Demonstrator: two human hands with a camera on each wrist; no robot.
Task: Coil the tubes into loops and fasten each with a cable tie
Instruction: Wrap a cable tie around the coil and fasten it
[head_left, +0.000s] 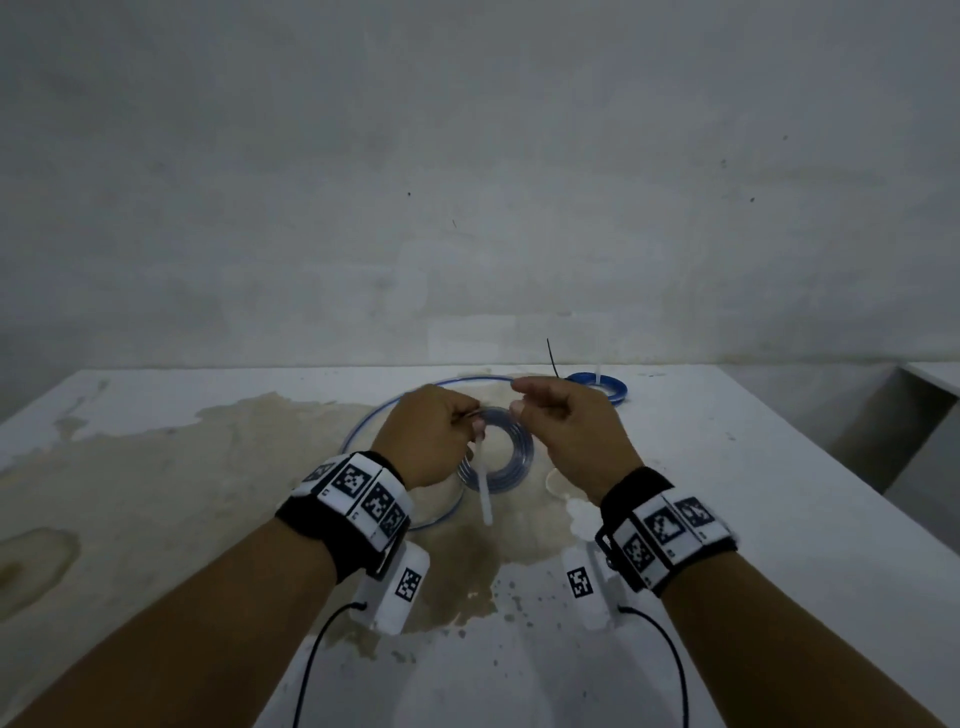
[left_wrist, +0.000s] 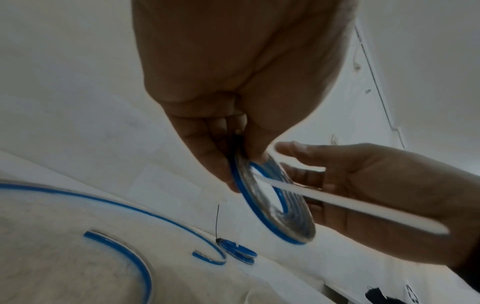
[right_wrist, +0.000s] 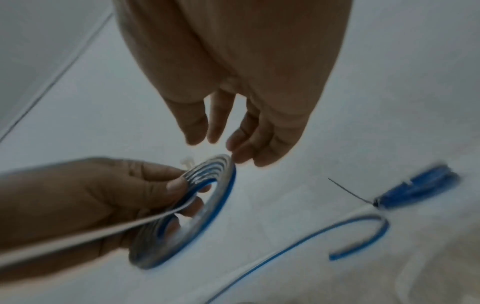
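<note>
A: Nearest item?

B: The white cable tie (head_left: 483, 480) is seen first; its long axis runs from the near free tip up and away through the coil (head_left: 495, 451). The coil is held above the table (head_left: 779, 493), tilted on edge: clear tube with a blue stripe, wound in several flat turns.

A: Hands?

B: The coil and tie are pinched by the left hand (head_left: 427, 435), fingers curled round the rim. The right hand (head_left: 569, 428) is held just beside the coil's far rim, fingers loosely bent, nothing gripped; contact cannot be told.

A: Farther back?

B: A loose tube (left_wrist: 145, 214) is laid in a wide arc on the table. Beyond it a finished blue coil (head_left: 597, 385) is seen lying flat, a black tie tail (head_left: 551, 357) pointing up.
</note>
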